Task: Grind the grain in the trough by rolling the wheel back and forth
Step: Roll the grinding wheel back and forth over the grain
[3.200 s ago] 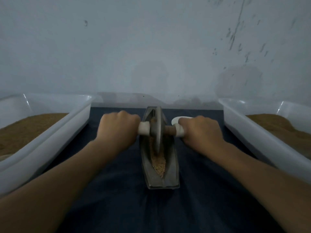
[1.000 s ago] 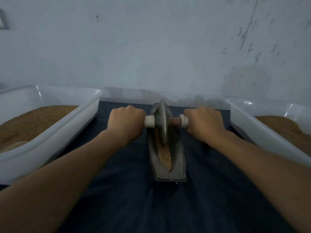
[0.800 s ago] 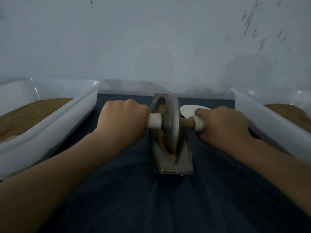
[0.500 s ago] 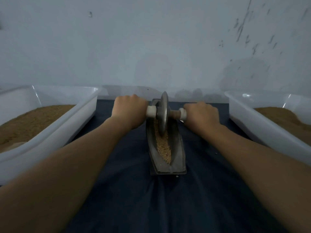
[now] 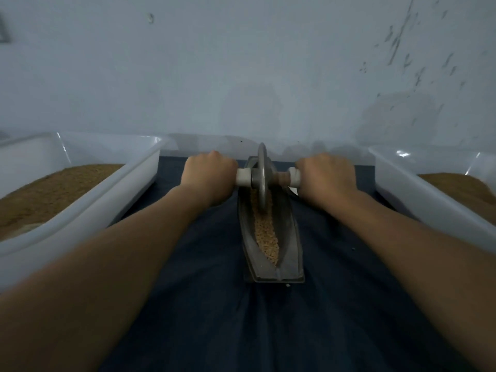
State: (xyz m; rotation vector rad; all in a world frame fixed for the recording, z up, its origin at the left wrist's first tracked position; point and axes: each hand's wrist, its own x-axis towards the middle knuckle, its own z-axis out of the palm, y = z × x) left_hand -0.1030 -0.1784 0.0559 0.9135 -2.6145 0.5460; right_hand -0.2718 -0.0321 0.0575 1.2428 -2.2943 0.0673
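From the head camera, the left hand (image 5: 209, 175) and right hand (image 5: 326, 177) each curl tight around one end of the handle (image 5: 243, 178) of the upright wheel (image 5: 261, 178), which stands in the grain (image 5: 265, 237) at the far end of the trough (image 5: 291, 237).

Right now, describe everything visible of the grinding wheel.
The wheel is a thin, dull grey disc that looks like metal, standing upright and seen almost edge-on at the far end of the trough. Its lower rim sits in the grain. A cross handle runs through its hub, white at both ends; the left hand grips one end, the right hand the other.
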